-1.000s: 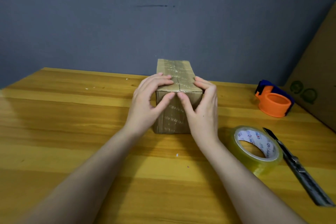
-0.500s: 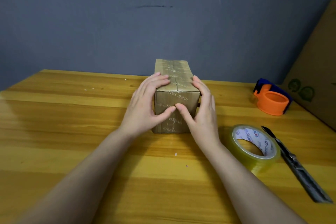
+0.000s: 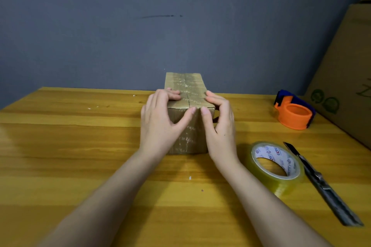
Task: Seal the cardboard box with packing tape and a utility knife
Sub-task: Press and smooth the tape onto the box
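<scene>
A small brown cardboard box point(image 3: 185, 86) lies lengthwise at the middle of the wooden table, with clear printed tape running along its top seam and down its near end. My left hand point(image 3: 160, 124) clasps the box's left near corner, fingers on top and thumb pressing the near face. My right hand point(image 3: 218, 124) mirrors it on the right near corner, thumb tip almost touching the left thumb. A roll of clear packing tape point(image 3: 276, 166) lies flat to the right of my right wrist. A grey utility knife point(image 3: 321, 183) lies just right of the roll, blade end pointing away.
An orange and blue tape dispenser point(image 3: 294, 112) sits at the table's back right. A large cardboard box point(image 3: 345, 78) leans along the right edge. A grey wall stands right behind the wooden table point(image 3: 70, 146).
Both thumbs slid down the box's near face and have come back up to its top edge. The fingers stayed on the top. The box, tape roll and knife did not move.
</scene>
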